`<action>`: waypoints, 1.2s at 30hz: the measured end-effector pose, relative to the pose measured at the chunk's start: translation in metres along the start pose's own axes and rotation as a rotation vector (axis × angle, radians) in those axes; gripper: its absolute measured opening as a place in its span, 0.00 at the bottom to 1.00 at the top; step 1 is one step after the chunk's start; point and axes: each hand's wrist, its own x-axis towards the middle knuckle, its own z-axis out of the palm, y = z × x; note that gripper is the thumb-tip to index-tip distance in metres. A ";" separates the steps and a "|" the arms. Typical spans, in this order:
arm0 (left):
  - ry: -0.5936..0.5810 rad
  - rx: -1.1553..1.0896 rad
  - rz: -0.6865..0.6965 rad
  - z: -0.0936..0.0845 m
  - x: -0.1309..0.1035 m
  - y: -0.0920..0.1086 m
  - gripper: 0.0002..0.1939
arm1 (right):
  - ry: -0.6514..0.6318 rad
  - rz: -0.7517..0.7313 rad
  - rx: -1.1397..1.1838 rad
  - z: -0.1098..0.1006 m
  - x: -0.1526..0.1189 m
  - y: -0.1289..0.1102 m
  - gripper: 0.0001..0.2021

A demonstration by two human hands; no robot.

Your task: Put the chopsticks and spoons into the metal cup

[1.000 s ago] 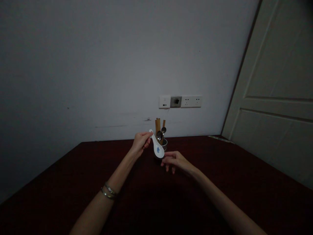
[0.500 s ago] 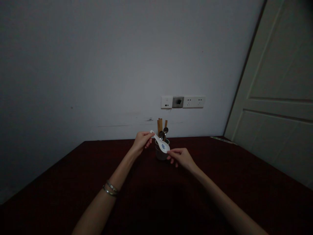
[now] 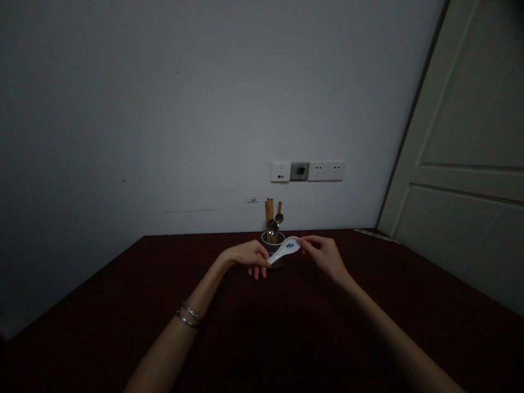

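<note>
Two hands share one white spoon (image 3: 288, 247), its bowl marked with a blue motif, above a dark red worktop (image 3: 245, 344). The left hand (image 3: 246, 254), below a wrist wearing metal bracelets (image 3: 189, 315), pinches the handle end, which points to about 8 o'clock. The right hand (image 3: 325, 256) pinches the bowl's tip at about 2 o'clock between thumb and fingers, its other fingers loosely curled. Held at both ends, the spoon is probably steadier, and the light grip leaves its patterned hollow uncovered, facing the camera.

Straight ahead at 12 o'clock, a round cup (image 3: 277, 264) stands upright near the far edge, partly hidden by the spoon and the left hand. Wooden chopsticks (image 3: 267, 212) and metal spoons (image 3: 279, 218) rise from it, the spoons with their bowls up, an arrangement that likely keeps them upright, together and within easy reach. Whether the white spoon touches the cup cannot be told.

Beyond, at 1 o'clock from the cup, sockets (image 3: 326, 171) line a pale wall (image 3: 204, 120); a panelled door (image 3: 470, 142) stands at 2 o'clock.
</note>
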 end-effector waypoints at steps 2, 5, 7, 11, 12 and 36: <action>-0.079 -0.009 -0.019 0.009 0.009 -0.004 0.09 | -0.002 -0.060 -0.040 0.000 0.000 -0.003 0.17; -0.155 -0.039 -0.002 0.022 0.021 -0.008 0.12 | -0.030 -0.157 -0.091 0.000 0.003 -0.009 0.15; -0.177 -0.069 0.024 0.029 0.027 -0.008 0.14 | -0.066 -0.239 -0.130 0.000 0.007 -0.015 0.14; -0.179 -0.106 0.059 0.036 0.029 -0.004 0.15 | -0.176 -0.399 -0.237 0.000 0.015 -0.029 0.12; -0.176 -0.113 0.064 0.037 0.029 -0.003 0.15 | -0.199 -0.420 -0.268 0.000 0.017 -0.031 0.12; -0.037 -0.091 -0.103 0.009 0.043 -0.075 0.21 | -0.062 -0.472 -0.723 0.019 0.091 -0.033 0.14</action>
